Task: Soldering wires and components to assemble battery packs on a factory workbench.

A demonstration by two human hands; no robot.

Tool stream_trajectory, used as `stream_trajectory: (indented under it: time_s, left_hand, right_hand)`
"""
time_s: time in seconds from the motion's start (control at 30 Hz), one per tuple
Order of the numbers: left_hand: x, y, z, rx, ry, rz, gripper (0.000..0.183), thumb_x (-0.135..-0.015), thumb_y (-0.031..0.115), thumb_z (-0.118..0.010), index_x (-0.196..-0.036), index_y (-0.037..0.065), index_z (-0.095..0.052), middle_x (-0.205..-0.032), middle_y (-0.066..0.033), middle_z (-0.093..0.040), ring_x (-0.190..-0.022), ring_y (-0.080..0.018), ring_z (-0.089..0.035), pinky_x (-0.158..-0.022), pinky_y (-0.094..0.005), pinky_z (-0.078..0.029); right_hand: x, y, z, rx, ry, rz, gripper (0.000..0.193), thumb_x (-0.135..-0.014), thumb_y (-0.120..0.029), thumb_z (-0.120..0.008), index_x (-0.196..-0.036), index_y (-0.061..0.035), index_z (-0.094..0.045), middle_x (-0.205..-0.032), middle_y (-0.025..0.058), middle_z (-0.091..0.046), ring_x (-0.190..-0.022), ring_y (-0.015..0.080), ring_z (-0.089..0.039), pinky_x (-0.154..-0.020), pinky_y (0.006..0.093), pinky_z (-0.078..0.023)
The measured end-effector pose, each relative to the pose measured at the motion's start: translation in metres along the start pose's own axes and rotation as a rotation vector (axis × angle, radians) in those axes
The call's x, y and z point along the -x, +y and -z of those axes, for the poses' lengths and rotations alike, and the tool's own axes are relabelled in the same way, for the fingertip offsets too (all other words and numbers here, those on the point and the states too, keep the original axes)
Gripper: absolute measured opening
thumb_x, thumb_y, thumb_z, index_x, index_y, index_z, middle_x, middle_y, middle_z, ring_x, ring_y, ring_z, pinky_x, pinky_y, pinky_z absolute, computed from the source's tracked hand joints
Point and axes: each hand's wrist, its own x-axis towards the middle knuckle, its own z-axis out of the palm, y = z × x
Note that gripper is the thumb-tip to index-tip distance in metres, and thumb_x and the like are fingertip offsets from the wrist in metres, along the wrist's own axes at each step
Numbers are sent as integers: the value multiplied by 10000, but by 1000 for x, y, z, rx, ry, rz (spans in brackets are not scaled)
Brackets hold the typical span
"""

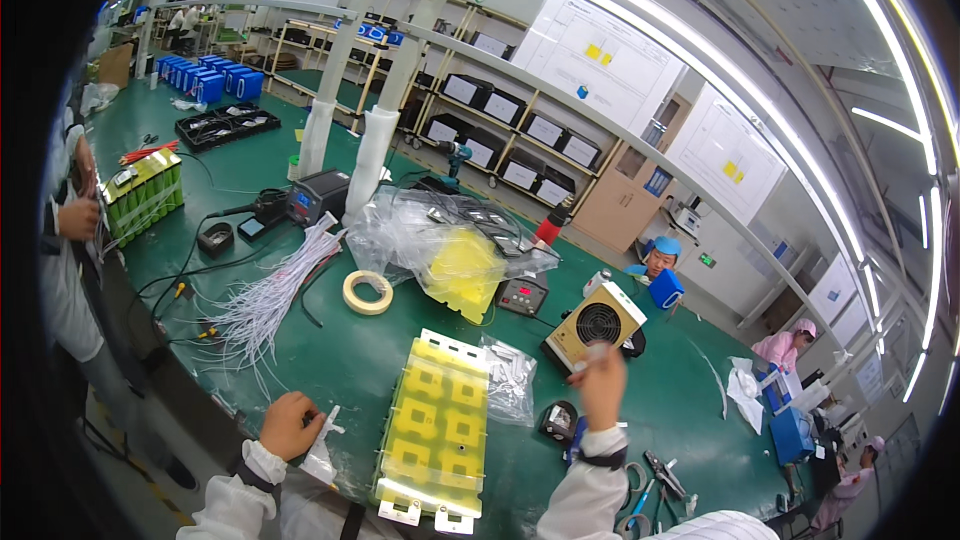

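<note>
1. The right hand [603,383] is raised and pinched shut on a small pale strip [592,355], blurred and hard to make out; the left hand [288,425] is fisted on a clear plastic bag [322,450] at the green tabletop [340,360] edge.
2. Nearby: a clear bag of white parts [512,380], a tape roll [367,292], loose white wires [270,300] and a beige fan box [593,323].
3. The yellow-and-white rectangular battery pack [437,435] lies flat between the hands, long axis running away from the worker, near end cut off by the frame.
</note>
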Motion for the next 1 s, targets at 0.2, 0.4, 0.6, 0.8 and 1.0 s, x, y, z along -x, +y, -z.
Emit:
stream_trajectory:
  time_s: [0.2, 0.4, 0.6, 0.8, 1.0]
  left_hand:
    - [6, -5, 2, 11, 8, 13, 188, -810, 154, -765, -772, 35, -624, -760, -113, -577, -736, -320, -589, -655, -424, -467]
    - [10, -1, 6, -20, 6, -1, 216, -814, 154, -761, -731, 34, -602, -729, -112, -566, -727, -331, -583, -656, -431, -465]
    - [20, -6, -1, 178, 248, -56, 191, -803, 59, -735, -704, 12, -578, -676, -119, -570, -623, -309, -565, -589, -405, -435]
    - [33, 1, -3, 188, 339, 122, 221, -840, 67, -728, -698, -11, -578, -646, -121, -581, -586, -233, -565, -562, -365, -417]
    - [42, 3, -6, -73, 255, 99, 263, -805, 149, -783, -662, 20, -605, -640, -133, -592, -587, -323, -588, -548, -414, -441]
  right_hand:
    - [12, -106, 25, -871, 294, 347, 213, -1055, -155, -558, -1222, -23, -543, -1020, 73, -625, -655, 91, -523, -603, 244, -466]
    - [114, -50, 0, 70, 180, 616, 198, -1052, -127, -535, -1204, -12, -585, -888, 91, -691, -586, 87, -519, -561, 253, -451]
    - [160, 66, -3, -196, -334, -245, 230, -1027, -166, -565, -1191, -23, -638, -852, 55, -710, -601, 102, -560, -567, 284, -451]
    - [126, 83, -40, 104, -384, -81, 244, -1028, -212, -560, -1134, -17, -661, -841, 97, -705, -697, 187, -640, -631, 350, -500]
    - [83, 131, -114, 490, -149, 257, 197, -984, -185, -551, -1055, -47, -673, -1002, 226, -690, -930, 431, -652, -770, 543, -508]
